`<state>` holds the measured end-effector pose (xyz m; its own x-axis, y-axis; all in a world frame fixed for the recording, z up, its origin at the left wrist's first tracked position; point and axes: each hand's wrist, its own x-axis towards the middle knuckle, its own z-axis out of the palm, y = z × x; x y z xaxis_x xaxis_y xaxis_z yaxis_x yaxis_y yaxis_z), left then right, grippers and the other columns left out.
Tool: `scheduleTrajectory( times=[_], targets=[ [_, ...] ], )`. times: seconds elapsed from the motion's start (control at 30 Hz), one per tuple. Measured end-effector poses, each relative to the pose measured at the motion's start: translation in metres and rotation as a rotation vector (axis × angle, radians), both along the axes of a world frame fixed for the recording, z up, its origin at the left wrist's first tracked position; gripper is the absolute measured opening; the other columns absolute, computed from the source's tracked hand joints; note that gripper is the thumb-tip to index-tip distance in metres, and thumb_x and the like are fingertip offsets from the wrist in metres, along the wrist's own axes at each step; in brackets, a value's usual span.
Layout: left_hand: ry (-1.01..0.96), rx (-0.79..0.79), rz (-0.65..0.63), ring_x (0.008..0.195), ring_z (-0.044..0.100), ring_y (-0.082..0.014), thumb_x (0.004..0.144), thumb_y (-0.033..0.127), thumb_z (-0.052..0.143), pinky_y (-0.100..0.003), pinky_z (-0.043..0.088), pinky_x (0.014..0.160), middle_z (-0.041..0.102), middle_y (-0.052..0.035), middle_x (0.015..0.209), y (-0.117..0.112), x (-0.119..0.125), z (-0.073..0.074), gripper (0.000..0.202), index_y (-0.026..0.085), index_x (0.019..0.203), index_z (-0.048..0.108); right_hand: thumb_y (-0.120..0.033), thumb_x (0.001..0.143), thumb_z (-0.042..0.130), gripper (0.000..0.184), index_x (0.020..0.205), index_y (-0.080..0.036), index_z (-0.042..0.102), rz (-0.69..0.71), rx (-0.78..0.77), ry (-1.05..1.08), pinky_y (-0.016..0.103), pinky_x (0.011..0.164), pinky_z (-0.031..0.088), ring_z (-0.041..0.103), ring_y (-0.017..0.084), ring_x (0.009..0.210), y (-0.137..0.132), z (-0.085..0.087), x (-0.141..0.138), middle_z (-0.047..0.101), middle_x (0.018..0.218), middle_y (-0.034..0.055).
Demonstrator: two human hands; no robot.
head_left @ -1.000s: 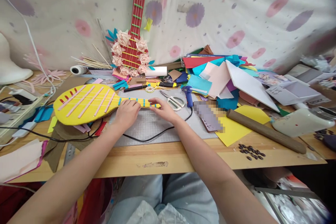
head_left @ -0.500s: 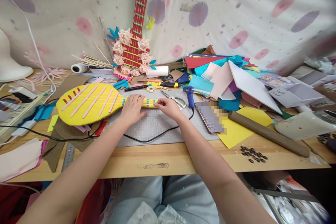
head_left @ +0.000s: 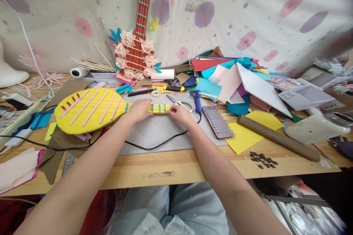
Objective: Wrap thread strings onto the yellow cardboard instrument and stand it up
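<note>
A yellow handmade toy lute (head_left: 79,125) lies on its back, with pink strips across its body and blue strips across its neck. Thin pale strings run lengthwise over it. My left hand (head_left: 139,110) lies over the neck, closed round it with the thumb on the near side. At the neck's right end, my right hand (head_left: 178,114) has its fingertips pinched together. Whatever is in that pinch is too small to make out. Underneath is a grey cutting mat (head_left: 157,134). White-handled scissors (head_left: 184,105) and a blue glue gun (head_left: 196,101) lie just beyond my right hand.
A red toy lute (head_left: 140,49) with paper flowers leans at the back. Coloured sheets (head_left: 209,90) pile up at right. A phone (head_left: 217,123), a brown roll (head_left: 275,137) and dark beads (head_left: 261,159) lie nearer. A black cable (head_left: 154,148) crosses the mat.
My right hand has shifted slightly right along the neck to its end, uncovering more blue strips. My left hand stays on the neck. The whole view has shifted a little.
</note>
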<state>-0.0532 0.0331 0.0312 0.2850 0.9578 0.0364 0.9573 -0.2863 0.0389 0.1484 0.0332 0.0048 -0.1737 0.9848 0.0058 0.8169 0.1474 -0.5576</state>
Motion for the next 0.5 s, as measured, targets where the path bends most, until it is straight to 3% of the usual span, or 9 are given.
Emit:
scheduleTrajectory(
  times=[0.23,0.5],
  targets=[
    [-0.003,-0.064,0.037,0.116,0.052,-0.027,0.07,0.037,0.067,-0.035,0.042,0.094,0.056,-0.0108,0.127,-0.0019,-0.0063,0.0043,0.068,0.016,0.13,0.043,-0.03,0.08,0.051,0.019,0.075,-0.018,0.065,0.027,0.061,0.09,0.022,0.057,0.032,0.056,0.012,0.069,-0.0026,-0.0015,-0.0032,0.067,0.076,0.001],
    [0.062,-0.099,0.025,0.112,0.053,-0.0292,0.068,0.034,0.066,-0.036,0.043,0.092,0.057,-0.0134,0.121,-0.0022,-0.0016,0.0022,0.064,0.015,0.126,0.048,-0.028,0.077,0.054,0.016,0.077,-0.019,0.067,0.081,0.042,0.006,0.022,0.057,0.031,0.056,0.012,0.069,-0.0057,-0.0033,-0.0059,0.069,0.079,0.001]
  ],
)
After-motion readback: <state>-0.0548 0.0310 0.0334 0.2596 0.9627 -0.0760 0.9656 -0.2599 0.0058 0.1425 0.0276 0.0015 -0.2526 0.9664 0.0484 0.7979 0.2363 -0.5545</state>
